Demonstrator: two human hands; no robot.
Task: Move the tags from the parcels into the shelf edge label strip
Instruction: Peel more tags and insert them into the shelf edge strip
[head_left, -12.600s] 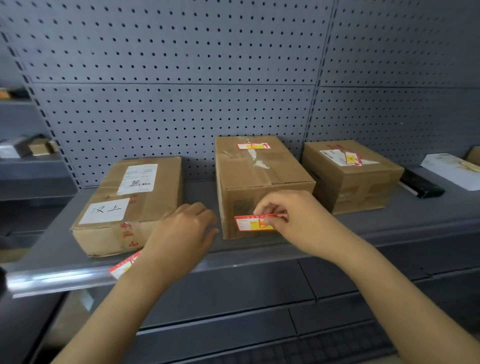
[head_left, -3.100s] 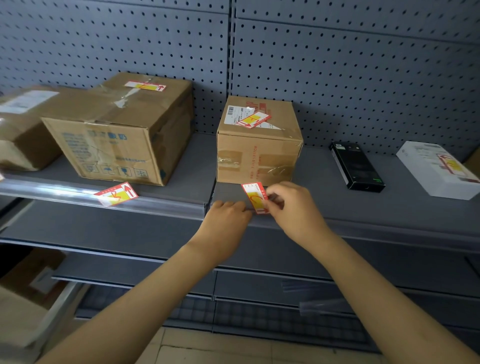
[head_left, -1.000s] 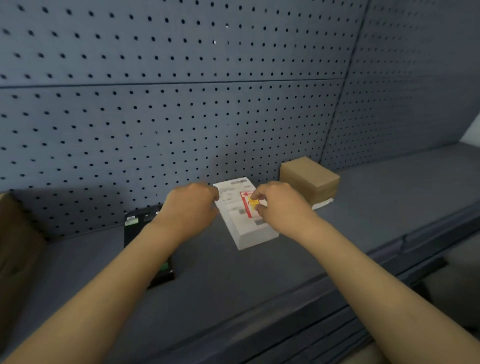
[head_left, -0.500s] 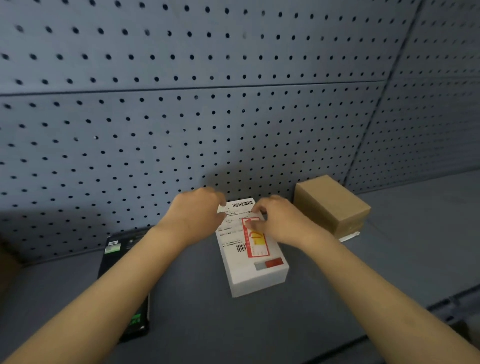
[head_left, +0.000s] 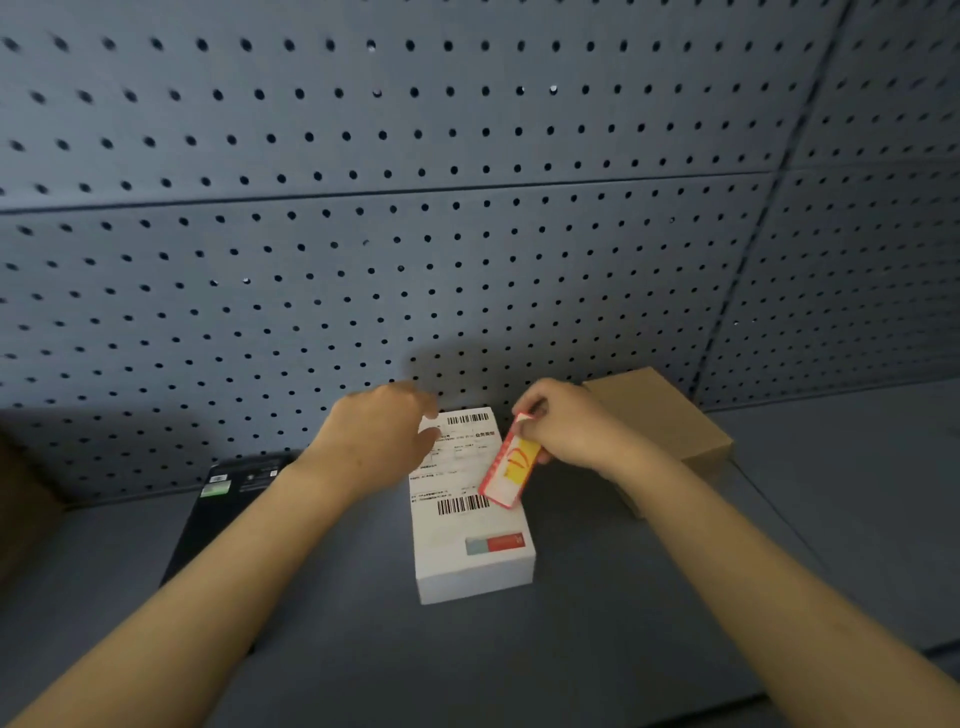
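Note:
A white parcel (head_left: 470, 551) with barcodes lies on the grey shelf (head_left: 597, 639). My right hand (head_left: 566, 423) pinches a red, yellow and white tag (head_left: 510, 466) by its upper end, and the tag hangs tilted just above the parcel's right edge. My left hand (head_left: 382, 434) rests with its fingertips on the parcel's far left corner and holds nothing. The shelf edge label strip is out of view.
A small brown box (head_left: 662, 415) stands right of the white parcel, against the pegboard back wall (head_left: 467, 234). A flat black box (head_left: 223, 514) lies to the left, partly under my left forearm. A brown carton edge (head_left: 21, 504) shows at far left.
The tag lay flat on the white parcel half a second ago; my right hand has now lifted it off, tilted. My left hand stays at the parcel's far corner.

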